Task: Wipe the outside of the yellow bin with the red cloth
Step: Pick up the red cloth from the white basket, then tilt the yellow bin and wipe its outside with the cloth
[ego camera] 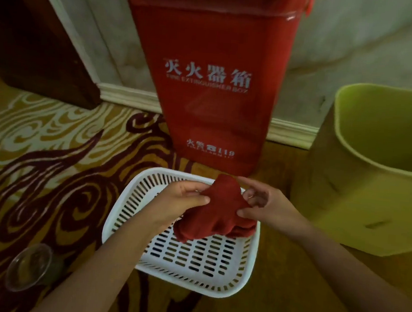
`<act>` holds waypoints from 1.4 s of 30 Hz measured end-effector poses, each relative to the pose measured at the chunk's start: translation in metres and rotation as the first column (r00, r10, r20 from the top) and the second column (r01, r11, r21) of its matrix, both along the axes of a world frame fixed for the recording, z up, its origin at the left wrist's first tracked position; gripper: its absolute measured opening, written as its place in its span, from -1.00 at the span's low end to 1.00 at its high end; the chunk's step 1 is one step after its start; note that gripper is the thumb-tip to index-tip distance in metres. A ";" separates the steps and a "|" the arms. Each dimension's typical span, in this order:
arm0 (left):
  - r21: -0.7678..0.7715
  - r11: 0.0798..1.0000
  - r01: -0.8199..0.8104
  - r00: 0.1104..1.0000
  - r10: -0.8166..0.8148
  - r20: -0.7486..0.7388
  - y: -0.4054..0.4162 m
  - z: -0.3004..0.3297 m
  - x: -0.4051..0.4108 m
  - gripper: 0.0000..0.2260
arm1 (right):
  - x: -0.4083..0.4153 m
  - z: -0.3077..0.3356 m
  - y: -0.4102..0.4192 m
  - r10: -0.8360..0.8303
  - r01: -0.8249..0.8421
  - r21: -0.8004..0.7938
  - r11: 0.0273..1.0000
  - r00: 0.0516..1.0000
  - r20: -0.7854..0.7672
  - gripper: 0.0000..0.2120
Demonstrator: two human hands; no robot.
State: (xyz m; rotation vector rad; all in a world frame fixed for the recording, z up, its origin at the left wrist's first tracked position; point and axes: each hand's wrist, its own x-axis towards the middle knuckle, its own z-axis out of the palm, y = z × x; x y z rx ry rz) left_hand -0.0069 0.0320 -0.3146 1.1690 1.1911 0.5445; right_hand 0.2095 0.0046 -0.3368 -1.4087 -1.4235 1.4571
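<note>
Red crumpled cloth [216,214] pinched at both sides by the left hand [181,201] and right hand [268,205], held above the white slotted plastic basket [193,259] on the patterned carpet [54,145]; whether its lower fold touches the basket is unclear. Yellow plastic bin [358,191] stands untouched, just right of the basket.

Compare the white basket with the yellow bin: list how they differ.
The white basket is shallow and slotted all over; the yellow bin is tall with solid walls. The basket sits under both hands, the red cloth held over it; the bin stands untouched to the right. The basket is white, the bin yellow. Both are open-topped with rounded rims and stand on the patterned carpet.
</note>
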 end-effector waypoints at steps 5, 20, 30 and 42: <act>0.007 0.972 0.236 0.971 -0.236 0.039 0.003 0.041 0.040 -0.78 | 0.042 0.030 -0.019 0.120 -0.120 0.006 0.993 0.984 -0.132 -0.54; -0.117 0.877 0.467 0.884 -0.467 0.028 -0.034 0.059 0.151 -0.80 | 0.159 0.097 -0.093 0.167 -0.219 -0.316 0.923 0.968 -0.185 -0.80; 0.282 0.806 0.520 0.851 -0.519 -0.083 -0.056 0.149 0.221 -0.70 | 0.213 0.104 -0.134 -0.044 -0.013 -0.325 0.946 0.985 -0.167 -0.80; 0.333 0.330 0.883 0.432 -0.299 -0.851 -0.029 0.135 0.289 -0.71 | 0.233 0.094 -0.156 -0.205 0.104 -0.309 0.945 0.926 -0.316 -0.83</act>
